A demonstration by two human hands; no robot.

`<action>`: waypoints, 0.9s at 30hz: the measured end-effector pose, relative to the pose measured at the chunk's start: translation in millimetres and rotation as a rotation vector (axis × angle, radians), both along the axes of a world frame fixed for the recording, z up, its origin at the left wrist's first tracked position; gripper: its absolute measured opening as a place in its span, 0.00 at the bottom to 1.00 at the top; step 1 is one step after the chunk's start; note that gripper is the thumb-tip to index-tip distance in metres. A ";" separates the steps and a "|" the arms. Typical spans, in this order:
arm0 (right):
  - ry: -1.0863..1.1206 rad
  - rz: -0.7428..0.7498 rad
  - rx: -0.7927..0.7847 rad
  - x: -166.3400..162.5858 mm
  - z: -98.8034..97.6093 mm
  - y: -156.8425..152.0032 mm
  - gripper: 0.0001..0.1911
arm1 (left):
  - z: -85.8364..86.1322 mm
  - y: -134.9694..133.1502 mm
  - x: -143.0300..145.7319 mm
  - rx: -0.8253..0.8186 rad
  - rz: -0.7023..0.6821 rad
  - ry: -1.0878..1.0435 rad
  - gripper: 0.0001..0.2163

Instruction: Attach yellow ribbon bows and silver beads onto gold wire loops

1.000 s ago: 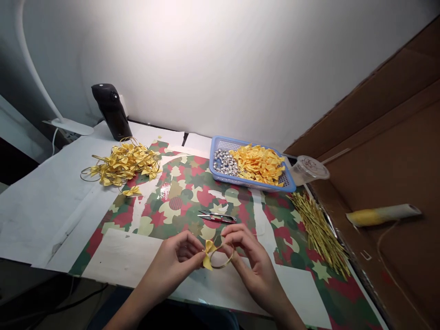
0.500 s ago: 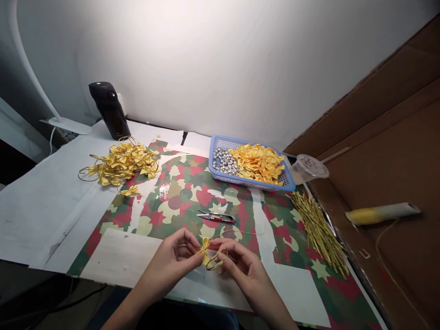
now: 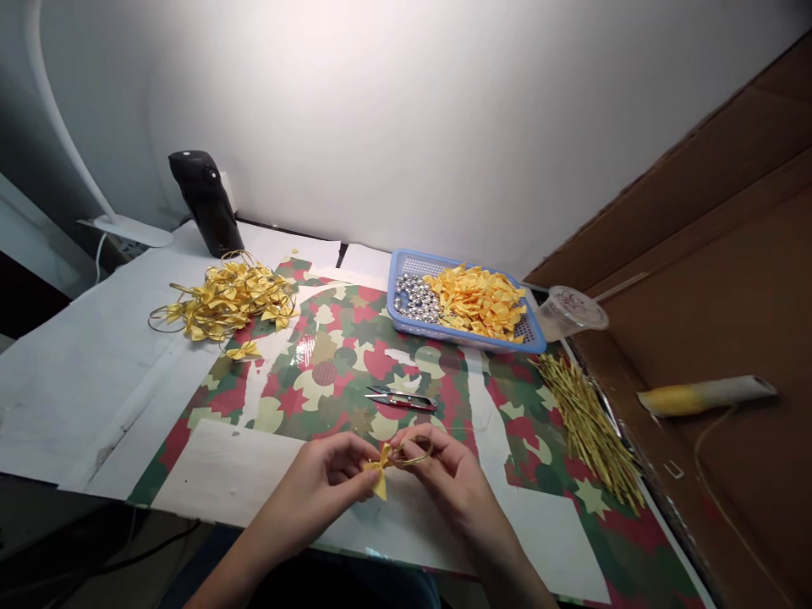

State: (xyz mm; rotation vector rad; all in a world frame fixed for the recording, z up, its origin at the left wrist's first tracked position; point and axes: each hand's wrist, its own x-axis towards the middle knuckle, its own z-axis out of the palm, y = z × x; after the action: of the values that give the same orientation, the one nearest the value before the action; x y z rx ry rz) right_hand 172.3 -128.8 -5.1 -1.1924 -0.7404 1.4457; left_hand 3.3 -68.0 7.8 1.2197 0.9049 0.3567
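Note:
Low over the near edge of the table, my left hand [image 3: 320,482] pinches a small yellow ribbon bow [image 3: 379,472] between thumb and fingers. My right hand [image 3: 447,478] holds the thin gold cord loop [image 3: 414,452] that is tied to that bow. Both hands meet at the bow's knot. A pair of red-handled thread snips [image 3: 401,398] lies on the patterned paper just beyond my fingers.
A blue basket [image 3: 466,340] holds yellow bows and silver bells. A pile of finished bows with gold loops [image 3: 228,298] lies at the far left, cut gold cords [image 3: 587,423] at the right, a clear cup [image 3: 567,310], a black device [image 3: 206,203], a cardboard wall [image 3: 716,279].
My hands have turned the bow and loop: the gold loop swung from below the bow up to beside it, and my right hand shifted slightly.

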 end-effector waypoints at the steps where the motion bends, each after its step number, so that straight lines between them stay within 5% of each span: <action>1: -0.028 0.017 0.006 0.4 2.4 1.9 0.13 | -0.1 -0.1 -0.2 0.012 -0.017 0.008 0.11; 15: -0.208 0.075 -0.011 10.2 11.7 17.0 0.18 | -5.9 -0.4 -4.6 -0.122 -0.056 0.044 0.14; 21: -0.385 -0.140 -0.003 11.0 11.7 -10.5 0.19 | -8.5 -2.6 -4.8 -0.096 -0.013 0.069 0.11; 27: -0.321 -0.421 -0.056 4.5 -11.8 -38.8 0.15 | -5.1 -5.1 -3.0 -0.002 -0.023 0.115 0.09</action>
State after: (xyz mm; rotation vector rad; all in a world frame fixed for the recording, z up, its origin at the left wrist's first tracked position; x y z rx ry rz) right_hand 176.8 -167.6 -16.9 -1.5397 -0.6164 0.9438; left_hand 0.3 -73.1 2.7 1.2577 0.9883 0.2690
